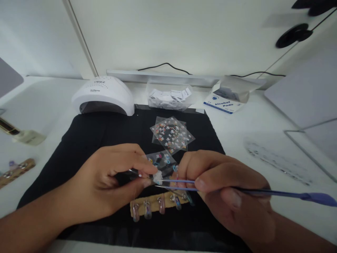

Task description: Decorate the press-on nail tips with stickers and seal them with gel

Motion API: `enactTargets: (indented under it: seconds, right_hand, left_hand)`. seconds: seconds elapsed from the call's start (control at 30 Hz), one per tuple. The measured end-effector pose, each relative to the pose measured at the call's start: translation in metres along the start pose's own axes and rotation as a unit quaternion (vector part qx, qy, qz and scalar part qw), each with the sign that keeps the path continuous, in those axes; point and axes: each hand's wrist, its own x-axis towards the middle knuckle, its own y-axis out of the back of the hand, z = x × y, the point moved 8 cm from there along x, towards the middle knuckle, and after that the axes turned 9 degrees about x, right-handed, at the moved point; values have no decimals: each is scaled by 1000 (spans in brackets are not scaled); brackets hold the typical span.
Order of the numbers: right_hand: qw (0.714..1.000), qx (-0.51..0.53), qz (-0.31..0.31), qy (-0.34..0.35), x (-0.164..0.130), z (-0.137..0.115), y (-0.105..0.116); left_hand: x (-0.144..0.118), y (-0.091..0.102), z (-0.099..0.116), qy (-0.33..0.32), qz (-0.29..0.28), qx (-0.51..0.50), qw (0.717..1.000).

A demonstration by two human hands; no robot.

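My left hand (113, 179) is closed, thumb and forefinger pinching a small crumpled white piece (158, 176) that looks like a wipe or cotton. Long purple-blue tweezers (279, 192) are in my right hand (226, 186), their two prongs slightly apart and the tips at the white piece. Behind and between my hands is a clear sticker sheet (165, 159) with small coloured designs; whether my fingers also touch it, I cannot tell. Just below lies a tan strip (154, 205) bearing several glossy false nail tips (147, 210).
On the black mat (118, 130) lies a stack of clear sticker sheets (172, 133). A white nail lamp (104, 93), a tub of white pads (170, 96) and an alcohol pads box (228, 96) line the back. At left are a polish bottle (28, 137) and another nail strip (19, 172).
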Motion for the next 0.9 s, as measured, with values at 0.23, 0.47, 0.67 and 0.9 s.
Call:
enactTargets:
  seconds: [0.23,0.47,0.67,0.9]
  right_hand:
    - [1000,4,-2,13,-2,1,1]
    - [1000,13,10,20,1,3,3]
    - [1000,17,11,17,2,3,1]
    - [1000,16,10,6,2,3,1]
  left_hand:
    - [0,-1,-2,8,-8,-11,1000]
    - [-2,-1,-8,41,-3,-37,998]
    - [-4,-4,-18,98,-8,-101,990]
    - [-4,-4,-19,120,-5,-127,985]
